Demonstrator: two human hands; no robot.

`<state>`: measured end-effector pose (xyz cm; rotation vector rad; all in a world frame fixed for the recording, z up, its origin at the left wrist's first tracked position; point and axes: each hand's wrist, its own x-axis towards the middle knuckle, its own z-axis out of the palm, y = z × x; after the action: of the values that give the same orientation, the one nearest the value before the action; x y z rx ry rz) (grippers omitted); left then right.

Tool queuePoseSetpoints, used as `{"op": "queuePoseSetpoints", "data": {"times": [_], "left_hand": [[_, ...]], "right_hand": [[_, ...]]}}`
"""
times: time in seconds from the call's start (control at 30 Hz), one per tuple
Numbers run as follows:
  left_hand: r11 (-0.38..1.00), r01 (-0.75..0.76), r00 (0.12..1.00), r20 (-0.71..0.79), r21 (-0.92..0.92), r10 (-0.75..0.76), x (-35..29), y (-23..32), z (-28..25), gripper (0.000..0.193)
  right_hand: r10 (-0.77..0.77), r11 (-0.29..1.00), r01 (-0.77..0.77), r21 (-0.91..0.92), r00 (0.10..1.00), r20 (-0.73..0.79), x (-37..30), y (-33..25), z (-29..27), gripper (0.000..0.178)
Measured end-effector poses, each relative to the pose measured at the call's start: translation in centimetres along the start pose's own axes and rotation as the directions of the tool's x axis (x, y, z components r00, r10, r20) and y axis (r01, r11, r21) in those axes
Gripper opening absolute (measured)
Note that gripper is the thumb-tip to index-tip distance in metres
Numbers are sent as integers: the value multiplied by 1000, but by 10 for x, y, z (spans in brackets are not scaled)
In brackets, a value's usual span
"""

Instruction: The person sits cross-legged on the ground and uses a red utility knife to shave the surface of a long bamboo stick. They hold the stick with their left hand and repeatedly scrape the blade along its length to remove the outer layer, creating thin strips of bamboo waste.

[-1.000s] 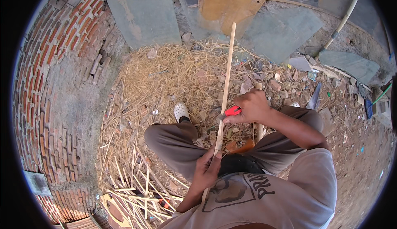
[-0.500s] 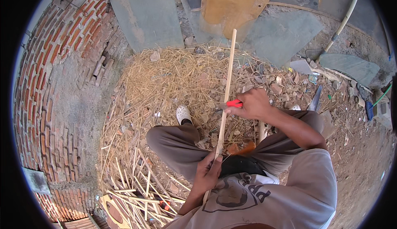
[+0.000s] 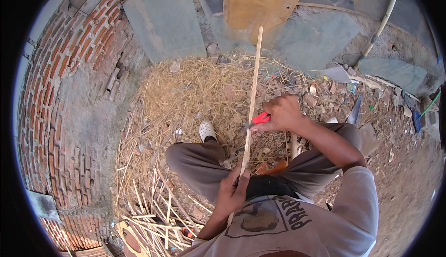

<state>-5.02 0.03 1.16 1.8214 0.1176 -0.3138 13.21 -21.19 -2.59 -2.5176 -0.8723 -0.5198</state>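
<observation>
A long, pale wooden strip [image 3: 255, 77] runs from near my chest out over the ground ahead. My left hand [image 3: 233, 193] is closed round its near end, close to my belly. In my right hand [image 3: 281, 113] is a knife with a red handle [image 3: 261, 118], its blade lying against the strip about midway along. Most of the blade is hidden behind the strip and fingers. My seated legs [image 3: 195, 166] are spread to either side, below the strip.
A heap of cut strips [image 3: 160, 217] lies at lower left, with an orange-and-black tool [image 3: 188, 232] among them. Shavings [image 3: 174, 92] cover the ground ahead. A brick wall [image 3: 55, 117] stands left; grey sheets [image 3: 165, 20] lean at the back. A saw blade [image 3: 355, 110] lies at right.
The knife and my right hand have come slightly nearer to me along the strip. My left hand still grips the near end.
</observation>
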Motion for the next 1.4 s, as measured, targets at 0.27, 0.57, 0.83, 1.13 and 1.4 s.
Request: {"op": "queuePoseSetpoints", "data": {"times": [0.27,0.57,0.83,1.13,1.4], "left_hand": [[991,66,995,77,-119,-57,-5,1,3,41],[995,24,992,128,-92,-12,-14,6,1,41],[990,91,971,229,-104,-65,-23,-6,-3,43],[951,250,917,360,-183,-171,-46,6,-12,41],[895,256,966,137,-365,-221,-26,-36,-25,40]], "right_hand": [[229,970,-228,-84,973,-3,9,41,-4,76],[369,922,-374,-98,927,-67,24,77,-8,76],[486,846,-506,-165,861,-148,41,128,-19,77],[693,677,-717,-167,697,-181,48,194,-20,80],[547,837,-547,-12,835,60,42,86,-20,76]]}}
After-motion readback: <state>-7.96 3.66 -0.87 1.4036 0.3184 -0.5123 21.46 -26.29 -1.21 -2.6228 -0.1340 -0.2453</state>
